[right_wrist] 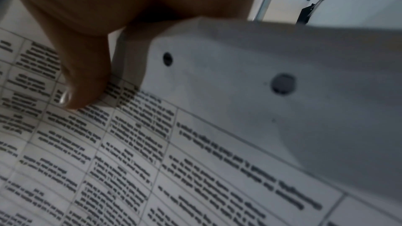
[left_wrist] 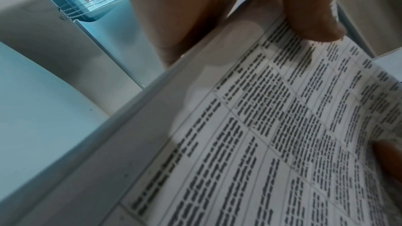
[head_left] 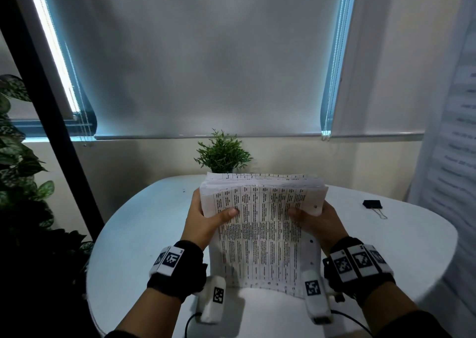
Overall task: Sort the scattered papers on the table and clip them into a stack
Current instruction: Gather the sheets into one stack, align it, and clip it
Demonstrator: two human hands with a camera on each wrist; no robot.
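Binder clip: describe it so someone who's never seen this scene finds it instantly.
Start at the round white table and look to its far right side, past the right hand that holds the paper stack. The binder clip lies alone there on the bare tabletop. It is the only small black thing on the table, with wire handles pointing toward the person.

Office — roller blind [head_left: 206,54], printed papers [head_left: 260,234]

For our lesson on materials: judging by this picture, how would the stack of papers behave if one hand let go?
The stack of papers would probably flop: the sheets already curve between the left hand and right hand. It looks fairly heavy, being thick at its top edge. Sheets may well slide apart, since the binder clip lies on the table.
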